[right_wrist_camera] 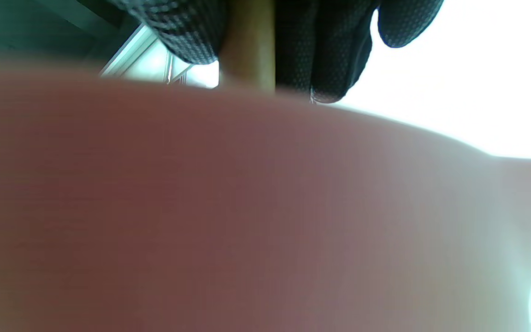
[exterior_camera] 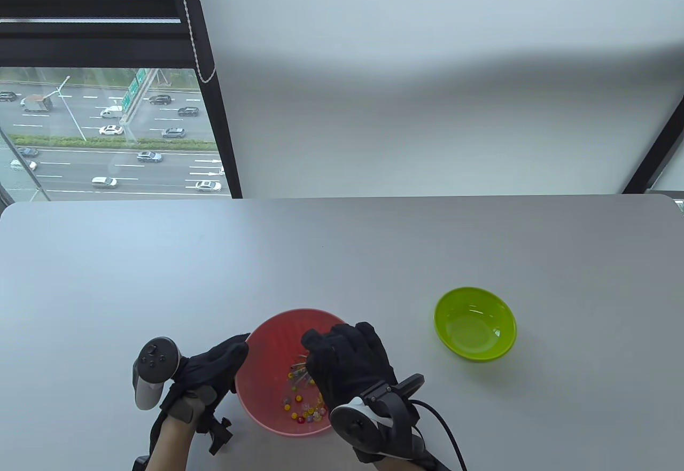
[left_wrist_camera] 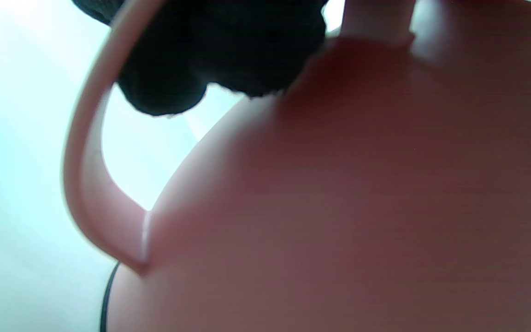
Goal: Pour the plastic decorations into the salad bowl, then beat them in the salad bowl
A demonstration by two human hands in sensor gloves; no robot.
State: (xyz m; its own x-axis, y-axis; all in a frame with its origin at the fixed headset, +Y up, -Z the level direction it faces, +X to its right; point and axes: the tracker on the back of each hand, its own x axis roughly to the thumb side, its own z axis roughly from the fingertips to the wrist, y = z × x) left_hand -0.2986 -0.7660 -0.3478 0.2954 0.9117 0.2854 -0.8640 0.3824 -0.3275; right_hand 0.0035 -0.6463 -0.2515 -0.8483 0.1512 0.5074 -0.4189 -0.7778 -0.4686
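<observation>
The pink salad bowl (exterior_camera: 272,343) stands near the table's front edge, with small colourful plastic decorations (exterior_camera: 304,412) on its bottom. My left hand (exterior_camera: 230,356) holds the bowl at its left rim. Up close, its fingers (left_wrist_camera: 219,50) curl over the bowl's loop handle (left_wrist_camera: 85,184). My right hand (exterior_camera: 342,353) hovers over the bowl's right half with its fingers (right_wrist_camera: 321,46) curled round a tan wooden handle (right_wrist_camera: 247,46). Thin wires (exterior_camera: 298,372) reach from under that hand into the decorations. The rest of the tool is hidden. The bowl's wall (right_wrist_camera: 201,207) fills the right wrist view.
An empty lime-green bowl (exterior_camera: 474,323) sits on the grey table (exterior_camera: 342,257) to the right of the pink one. A black cable (exterior_camera: 449,433) trails from my right wrist. A window and a white wall lie beyond the table's far edge.
</observation>
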